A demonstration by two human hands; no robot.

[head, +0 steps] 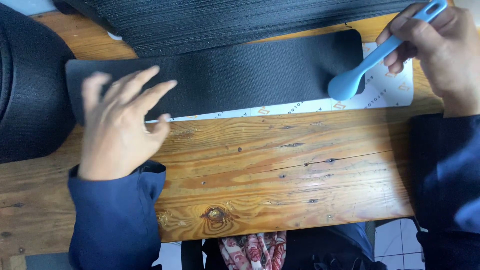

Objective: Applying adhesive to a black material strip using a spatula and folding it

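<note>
Pressing a black mesh strip [220, 75] flat with a light blue plastic spatula [372, 57]
The strip lies on white printed backing paper [385, 92] on the wooden table [280, 170]; right hand [440, 42] has its grip clenched on the spatula handle, left hand [117, 125] is released, fingers spread over the strip's left end. Best to keep that end pinned and stroke with even pressure

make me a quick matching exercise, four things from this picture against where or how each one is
Things:
1. left hand
2. right hand
3. blue spatula
4. black mesh strip

States:
a. head resting on the strip's right end
b. lying along the wooden bench, over a white sheet
c. open and flat on the strip's left end
d. closed round a light blue handle

Pairs: 1-c, 2-d, 3-a, 4-b
</note>
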